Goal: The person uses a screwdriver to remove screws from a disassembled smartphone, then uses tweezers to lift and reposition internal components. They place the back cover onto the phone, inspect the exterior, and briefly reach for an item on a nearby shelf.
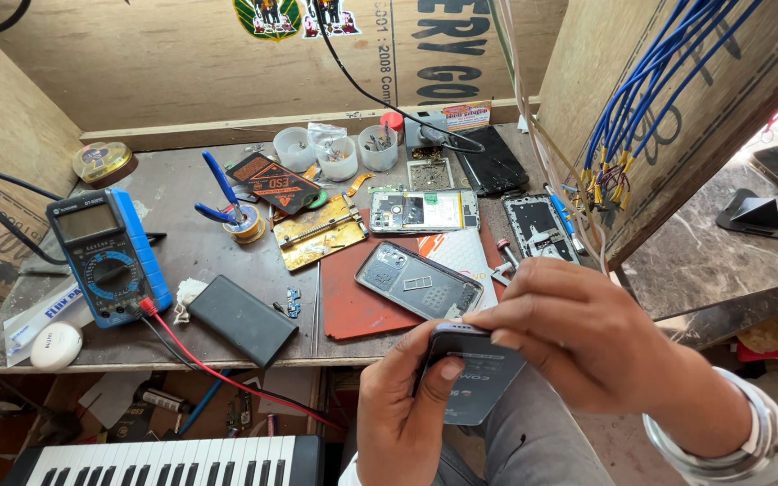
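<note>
On the cluttered brown bench before you lie a blue multimeter, a dark opened phone shell on a red mat, and three clear plastic cups. Your left hand and right hand both grip a dark grey phone above your lap.
</note>
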